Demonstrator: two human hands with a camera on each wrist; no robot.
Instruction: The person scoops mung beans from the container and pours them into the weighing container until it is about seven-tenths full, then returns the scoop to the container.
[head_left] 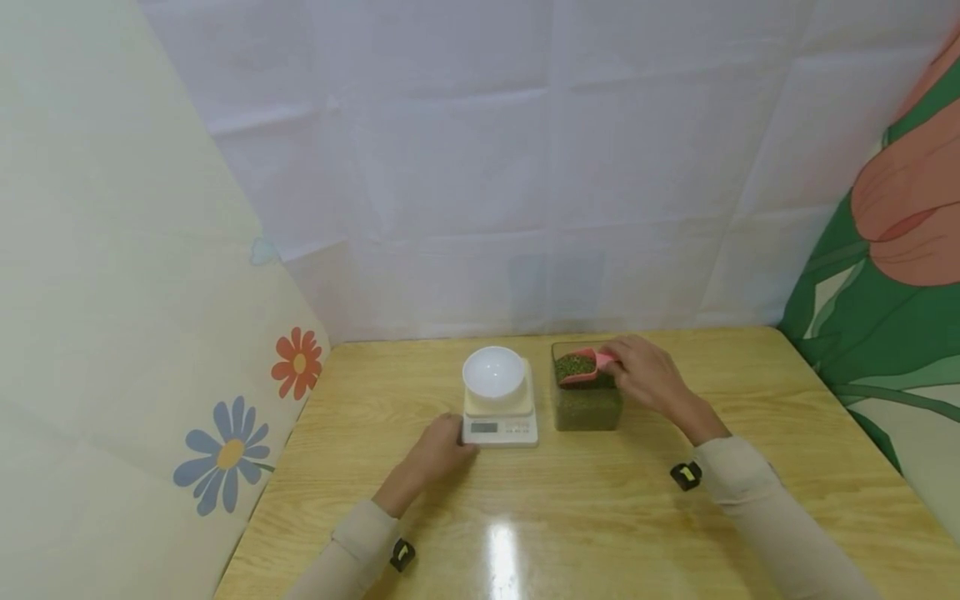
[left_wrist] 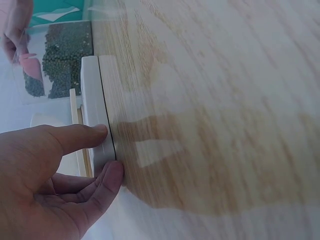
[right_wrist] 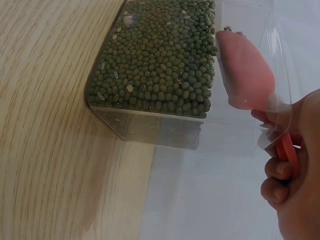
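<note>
My right hand grips the handle of a pink scoop at the right rim of a clear plastic container. The scoop's bowl is inside, loaded with green mung beans in the head view. More mung beans fill the lower part of the container. On the left, my left hand holds the front left corner of a white kitchen scale, thumb on its front edge and fingers curled by its side. A white bowl sits on the scale's cream platform.
Scale and container stand side by side on a wood-grain table. A white sheet hangs along the table's back edge. Flower-printed panels flank it, the left panel and the right panel.
</note>
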